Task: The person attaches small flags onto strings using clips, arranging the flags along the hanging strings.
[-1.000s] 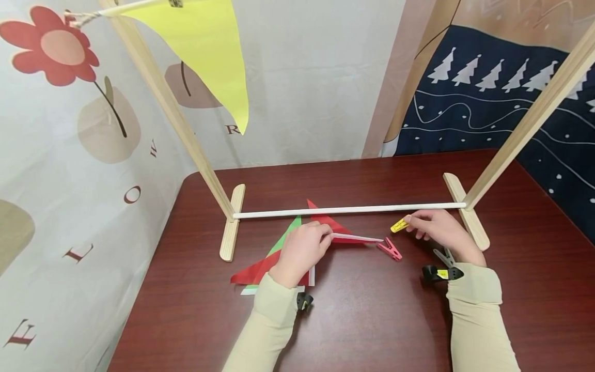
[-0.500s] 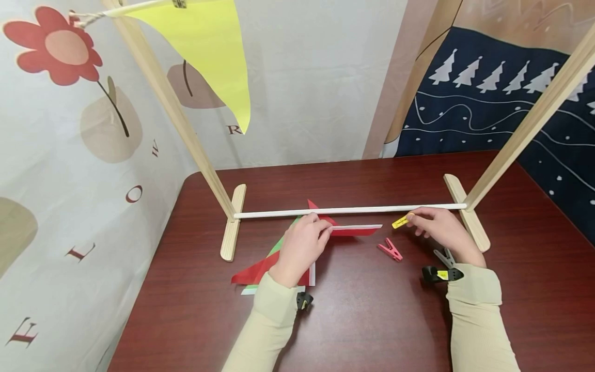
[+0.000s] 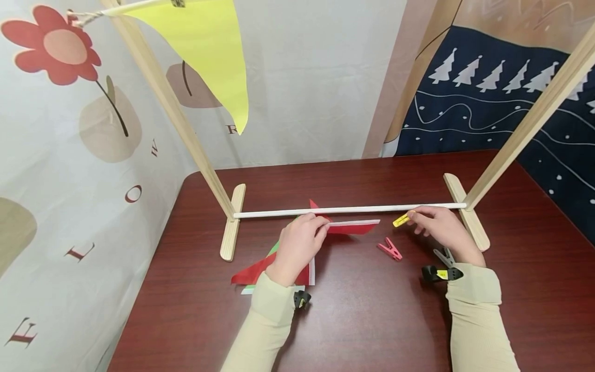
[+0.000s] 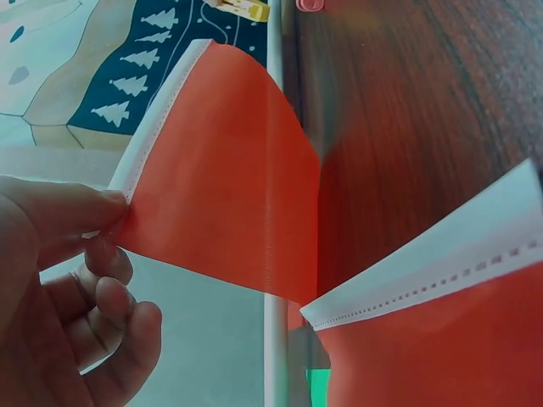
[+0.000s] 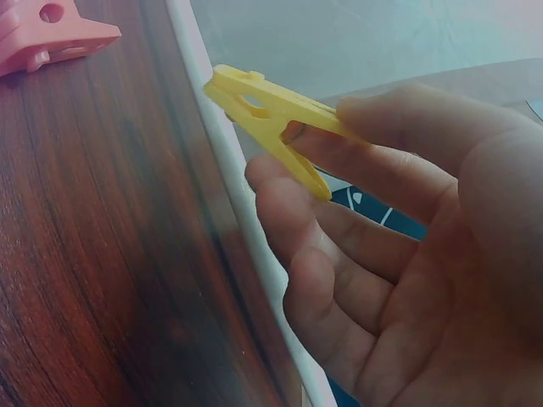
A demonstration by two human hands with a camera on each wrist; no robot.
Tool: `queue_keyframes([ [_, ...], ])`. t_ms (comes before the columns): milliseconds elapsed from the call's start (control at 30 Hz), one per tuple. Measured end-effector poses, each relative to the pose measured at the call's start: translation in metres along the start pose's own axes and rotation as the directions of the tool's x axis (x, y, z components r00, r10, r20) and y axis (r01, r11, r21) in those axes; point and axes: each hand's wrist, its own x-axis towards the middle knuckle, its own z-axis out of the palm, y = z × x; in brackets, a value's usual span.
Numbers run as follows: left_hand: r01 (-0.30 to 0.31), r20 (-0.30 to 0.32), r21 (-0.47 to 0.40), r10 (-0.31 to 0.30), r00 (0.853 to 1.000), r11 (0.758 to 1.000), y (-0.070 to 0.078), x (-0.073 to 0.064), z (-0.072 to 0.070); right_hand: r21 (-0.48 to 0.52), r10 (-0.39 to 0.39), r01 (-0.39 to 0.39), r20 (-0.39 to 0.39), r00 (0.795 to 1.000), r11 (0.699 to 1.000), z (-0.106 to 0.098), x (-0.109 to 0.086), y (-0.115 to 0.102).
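My left hand (image 3: 301, 245) pinches a red pennant (image 4: 221, 170) by the end of its white top band, thumb against finger. The pennant's band points right and its red cloth hangs below, close in front of the white rod (image 3: 395, 209). My right hand (image 3: 441, 230) holds a yellow clothespin (image 5: 263, 114) by its handle ends, near the rod's right end. Below and left of the right hand lies a pink clothespin (image 3: 390, 249). A grey clothespin (image 3: 444, 257) sits by the right wrist. Under the left hand lie another red pennant (image 3: 255, 271) and a green one (image 3: 274, 250), partly hidden.
Wooden posts (image 3: 172, 108) on flat feet (image 3: 232, 222) stand at both ends of the low rod. A yellow pennant (image 3: 209, 46) hangs from an upper bar at the top left. Printed cloth (image 3: 297, 93) backs the brown table (image 3: 372, 315).
The left hand has raised the red pennant's free end from near the pink clothespin, so its band is nearly level and the cloth hangs. The right hand stays almost in place.
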Motion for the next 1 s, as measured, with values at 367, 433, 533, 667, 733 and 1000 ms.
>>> queue_keyframes([
  [367, 0.016, -0.046, -0.028, -0.017, 0.999, 0.999, -0.003, 0.003, -0.007, 0.037, -0.009, 0.013, -0.114, 0.993, 0.999, -0.002, -0.002, -0.004],
  [433, 0.023, -0.048, -0.031, -0.025, 0.999, 0.999, -0.004, 0.003, -0.008, 0.025, -0.015, 0.019, -0.136, 0.991, 1.0, -0.002, -0.002, -0.003],
  [533, 0.03, -0.045, -0.029, -0.032, 0.998, 0.999, -0.004, 0.003, -0.009, 0.008, -0.029, 0.03, -0.171, 0.985, 1.0, -0.001, -0.002, -0.003],
  [667, 0.042, -0.041, -0.025, -0.043, 0.998, 0.999, -0.007, 0.003, -0.009, 0.001, -0.054, 0.056, -0.215, 0.975, 0.998, -0.001, -0.002, -0.003],
  [733, 0.046, -0.045, -0.027, -0.047, 0.998, 0.999, -0.008, 0.003, -0.01, 0.008, -0.063, 0.066, -0.232, 0.971, 0.998, -0.001, -0.002, -0.004],
  [1000, 0.048, -0.083, -0.05, -0.052, 0.995, 0.998, -0.012, 0.004, -0.011, 0.096, -0.036, 0.059, -0.225, 0.974, 0.994, -0.002, -0.002, -0.007],
])
